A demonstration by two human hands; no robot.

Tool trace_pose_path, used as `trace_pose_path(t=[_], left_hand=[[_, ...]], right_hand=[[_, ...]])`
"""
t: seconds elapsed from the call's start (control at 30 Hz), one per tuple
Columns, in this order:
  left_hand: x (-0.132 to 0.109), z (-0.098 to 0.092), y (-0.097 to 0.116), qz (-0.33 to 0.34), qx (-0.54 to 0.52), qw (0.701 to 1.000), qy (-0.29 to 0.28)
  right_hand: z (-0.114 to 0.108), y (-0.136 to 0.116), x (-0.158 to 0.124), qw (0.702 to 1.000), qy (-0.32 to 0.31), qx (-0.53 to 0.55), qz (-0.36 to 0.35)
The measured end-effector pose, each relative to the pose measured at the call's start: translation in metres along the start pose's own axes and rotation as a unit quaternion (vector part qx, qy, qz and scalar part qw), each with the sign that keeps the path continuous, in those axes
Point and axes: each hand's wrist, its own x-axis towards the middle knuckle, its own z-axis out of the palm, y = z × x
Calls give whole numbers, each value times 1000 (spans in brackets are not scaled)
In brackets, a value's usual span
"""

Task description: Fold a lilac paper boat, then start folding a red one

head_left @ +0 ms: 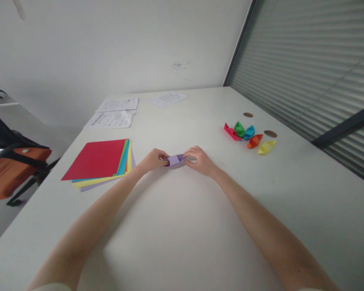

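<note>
A small folded piece of purple paper is held just at the middle of the white table. My left hand pinches its left end. At the other end, the fingers of my right hand are closed on the paper's right tip. The paper has a flat square panel in its middle and narrows toward the right. My fingers partly hide both ends.
To the left lies a fanned stack of coloured paper sheets, red sheet on top. Several folded paper boats, among them a yellow boat, sit at the right near round cable holes. Printed sheets lie at the back left. An orange chair stands beyond the left edge.
</note>
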Motion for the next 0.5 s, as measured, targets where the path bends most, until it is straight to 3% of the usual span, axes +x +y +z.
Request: trace_pose_path(t=[0.3, 0.5], left_hand=[[-5, 0, 9, -1, 85, 996, 2], [-4, 9, 12, -8, -56, 996, 75]], right_hand=[[0, -6, 3, 1000, -9, -13, -6], [4, -2, 2, 992, 59, 71, 82]])
